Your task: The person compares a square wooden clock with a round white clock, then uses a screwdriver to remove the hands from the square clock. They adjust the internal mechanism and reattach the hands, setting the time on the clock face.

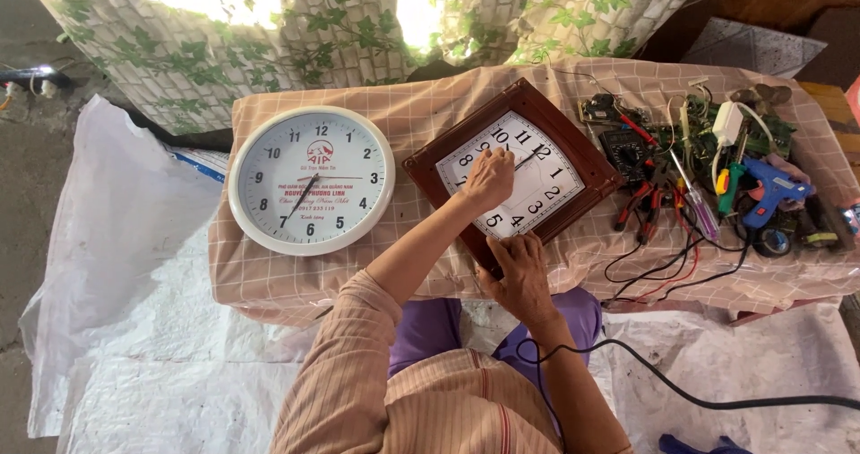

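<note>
Right hand: the right hand (522, 270), nearest the body, is closed over the near corner of the square wall clock (512, 174), fingers curled on the brown wooden frame; judged, it pins the clock so the dial does not slide on the cloth.
Right arm: bare forearm rising from lower right, wrist bent inward toward the frame; a black cable (699, 398) crosses under it.
Left hand: the left hand (488, 179) lies on the white dial, fingers bunched and tips pressed near the clock hands at the centre; whether it pinches a hand or only touches the face, I cannot tell.
Left arm: striped sleeve pushed to the elbow, forearm reaching diagonally up and right.
Square clock: flat, face up, turned corner-on to the person, mid-table on the checked tablecloth (421, 105).
Round wall clock (311, 180): white, face up, well apart to the left, untouched.
Tools: red-handled pliers (640, 208), a multimeter (624, 152), a blue glue gun (772, 187) and circuit boards lie crowded at the right end, within the right arm's reach.
</note>
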